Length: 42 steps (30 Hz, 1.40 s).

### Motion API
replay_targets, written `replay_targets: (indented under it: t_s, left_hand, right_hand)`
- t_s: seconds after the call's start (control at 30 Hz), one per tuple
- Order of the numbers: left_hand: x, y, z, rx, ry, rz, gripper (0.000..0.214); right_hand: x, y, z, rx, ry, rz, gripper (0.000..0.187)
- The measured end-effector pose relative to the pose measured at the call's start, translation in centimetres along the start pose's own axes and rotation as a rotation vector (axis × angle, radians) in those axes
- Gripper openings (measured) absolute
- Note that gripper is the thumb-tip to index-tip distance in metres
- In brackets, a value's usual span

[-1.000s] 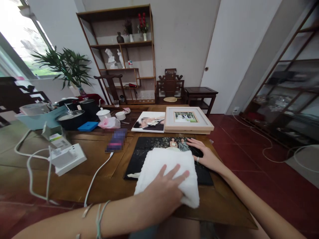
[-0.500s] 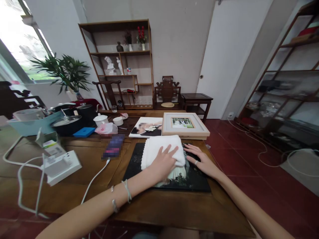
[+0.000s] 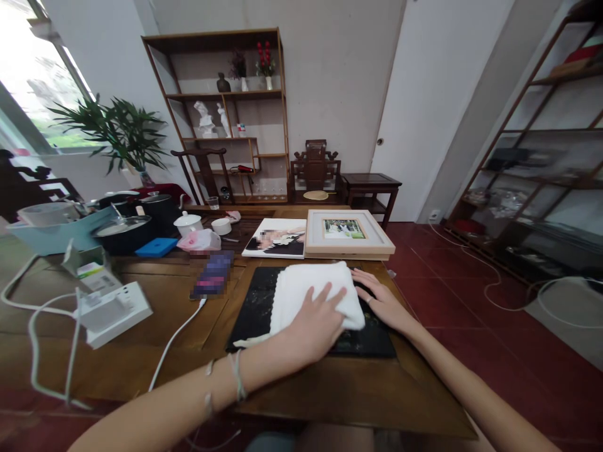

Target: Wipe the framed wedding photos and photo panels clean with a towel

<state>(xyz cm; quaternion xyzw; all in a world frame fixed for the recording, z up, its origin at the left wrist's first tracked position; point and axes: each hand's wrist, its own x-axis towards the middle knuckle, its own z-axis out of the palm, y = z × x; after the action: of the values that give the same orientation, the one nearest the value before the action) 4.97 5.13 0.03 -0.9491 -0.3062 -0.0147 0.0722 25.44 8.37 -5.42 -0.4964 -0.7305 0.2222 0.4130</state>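
On the wooden table (image 3: 377, 383), a dark photo panel (image 3: 254, 295) lies flat in front of me. A folded white towel (image 3: 301, 285) covers much of its middle and upper part. My left hand (image 3: 320, 320) presses on the towel from above, its fingers spread. My right hand (image 3: 382, 302) rests open on the panel's right side, fingers stretched out near the towel's right edge. A pale part of the panel's picture shows at the lower left of the towel; most of the rest is hidden under the towel and hands.
Beyond the panel lie a photo print (image 3: 276, 238) and a light wooden picture frame (image 3: 386, 242). To the left are a phone (image 3: 213, 275) on a white cable, a white power strip (image 3: 120, 314), a blue box (image 3: 156, 247) and pots (image 3: 123, 229). Red floor tiles (image 3: 452, 351) border the table's right.
The towel and my left hand have shifted slightly right and down across the panel, covering more of the picture's middle. My right hand stays at the panel's right side. The view has shifted slightly.
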Motion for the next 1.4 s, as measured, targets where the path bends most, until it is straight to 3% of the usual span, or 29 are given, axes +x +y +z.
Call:
replay_targets:
  t_s: [0.13,0.27,0.37,0.47,0.57,0.63,0.73,0.83,0.97,1.1,1.2,1.4]
  left_hand:
    - [3.8,-1.5,1.0,0.003,0.062,-0.06,0.026]
    - [4.9,0.7,1.5,0.027,0.093,-0.001,0.026]
    - [3.2,3.8,0.9,0.028,0.043,0.064,0.025]
    - [-0.1,6.5,0.1,0.045,0.048,0.136,0.025]
    - [-3.2,7.4,-0.6,0.046,0.068,0.207,0.026]
    - [-4.2,6.9,-0.9,0.043,0.043,0.226,0.027]
    - [-3.8,4.7,-1.2,0.052,-0.024,0.17,0.024]
    - [-1.6,1.9,-0.8,0.07,-0.039,0.09,0.022]
    - [2.0,-1.2,0.6,0.108,0.071,0.032,0.026]
    - [3.1,-1.8,1.2,0.133,0.091,0.065,0.027]
    - [1.4,-0.1,0.8,0.135,0.083,0.092,0.023]
    - [-4.5,4.9,-0.2,0.114,0.123,0.254,0.024]
  right_hand:
    - [0.0,0.4,-0.1,0.164,0.094,0.083,0.041]
    - [0.0,0.9,-0.4,0.262,0.181,0.118,0.045]
    - [-0.1,0.9,-0.6,0.264,0.174,0.119,0.045]
    - [0.0,0.4,-0.4,0.216,0.137,0.109,0.044]
    - [0.0,0.0,-0.1,0.109,0.08,0.065,0.04]
    - [0.0,0.0,0.1,0.021,0.046,0.012,0.04]
    - [0.0,0.1,0.3,-0.067,0.034,-0.047,0.038]
    - [0.0,0.3,0.4,-0.1,0.034,-0.061,0.036]
    - [0.1,0.4,0.4,-0.111,0.025,-0.073,0.037]
    - [0.1,0.5,0.3,-0.104,0.024,-0.071,0.038]
    - [0.1,0.5,0.2,-0.103,0.018,-0.067,0.039]
    - [0.1,0.4,0.3,-0.105,0.024,-0.075,0.037]
